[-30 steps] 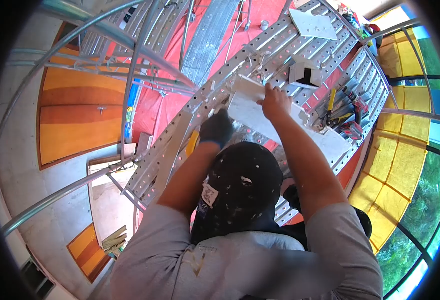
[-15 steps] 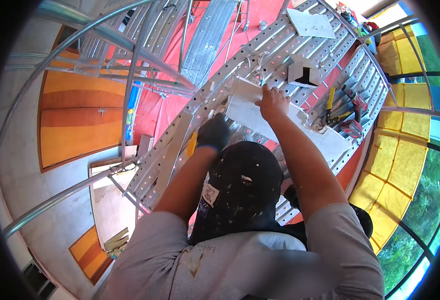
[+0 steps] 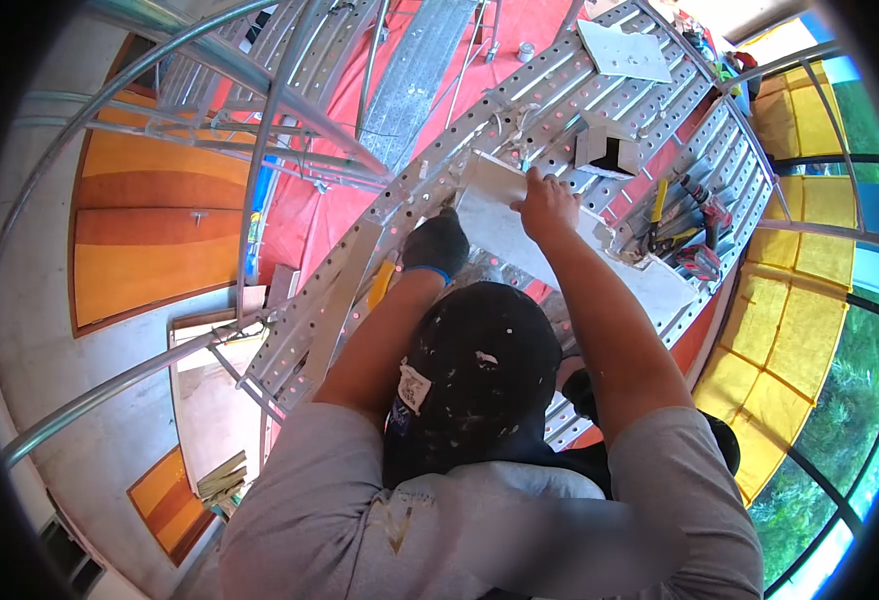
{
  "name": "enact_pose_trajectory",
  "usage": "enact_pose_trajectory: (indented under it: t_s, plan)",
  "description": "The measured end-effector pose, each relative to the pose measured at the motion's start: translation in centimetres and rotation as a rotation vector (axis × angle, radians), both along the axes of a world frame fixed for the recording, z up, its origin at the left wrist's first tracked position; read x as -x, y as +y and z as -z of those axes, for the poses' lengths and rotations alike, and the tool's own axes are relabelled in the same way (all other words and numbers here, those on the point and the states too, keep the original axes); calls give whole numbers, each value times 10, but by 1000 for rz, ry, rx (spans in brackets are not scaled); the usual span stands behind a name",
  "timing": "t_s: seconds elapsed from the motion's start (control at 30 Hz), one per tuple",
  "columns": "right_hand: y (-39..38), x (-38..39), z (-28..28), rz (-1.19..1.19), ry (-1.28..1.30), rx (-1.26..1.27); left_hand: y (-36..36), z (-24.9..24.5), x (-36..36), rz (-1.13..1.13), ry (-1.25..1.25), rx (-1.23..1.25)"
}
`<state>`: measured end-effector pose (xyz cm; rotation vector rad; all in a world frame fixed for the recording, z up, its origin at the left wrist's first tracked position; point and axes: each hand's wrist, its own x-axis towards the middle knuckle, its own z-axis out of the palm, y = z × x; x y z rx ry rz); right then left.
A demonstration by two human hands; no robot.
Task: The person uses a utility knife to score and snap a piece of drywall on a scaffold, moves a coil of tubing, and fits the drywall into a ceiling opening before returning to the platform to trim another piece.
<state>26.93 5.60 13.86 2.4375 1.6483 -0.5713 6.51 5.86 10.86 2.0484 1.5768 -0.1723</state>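
Observation:
A white board [image 3: 490,215] lies tilted on the perforated metal scaffold planks [image 3: 600,85] in front of me. My right hand [image 3: 548,205], bare, grips the board at its upper edge. My left hand [image 3: 438,243], in a dark glove, is curled against the board's lower left edge; what it grips is hidden. A yellow object [image 3: 384,284] shows just below the left wrist. My black cap [image 3: 475,365] and grey shirt fill the lower middle of the view.
A white box with a dark opening [image 3: 608,148] stands beyond the board. Red, yellow and black hand tools [image 3: 682,225] lie to the right. A flat white panel [image 3: 623,50] rests further off. Steel scaffold tubes [image 3: 260,130] run on the left above a red tarp [image 3: 310,215].
My gloved left hand has moved up and slightly right, up against the board's edge. The right hand has stayed on the board's upper edge.

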Motion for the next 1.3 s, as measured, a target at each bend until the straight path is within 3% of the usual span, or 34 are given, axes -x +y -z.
enact_pose_trajectory:
  t_s: [0.2, 0.37, 0.53, 0.67, 0.87, 1.0, 1.2, 1.3]
  plan:
    - [6, 2, -4, 31, 26, 38, -18, -22, 23, 4, 50, 107]
    - [1, 3, -3, 7, 9, 40, -11, 12, 12, -31, -22, 40]
    - [2, 3, -5, 17, 14, 45, -24, -27, 18, -53, 18, 73]
    - [4, 1, -5, 16, 23, 31, -3, 3, 4, -61, -42, 36]
    - [3, 3, -2, 25, 1, 25, -28, -9, 30, -61, -10, 79]
    - [3, 4, -5, 9, 20, 41, 1, -5, 3, -23, -14, 42]
    - [5, 0, 1, 1, -9, -9, -37, -3, 35, -55, -10, 54]
    - [0, 5, 0, -10, 21, -2, -10, -11, 13, -83, 16, 90]
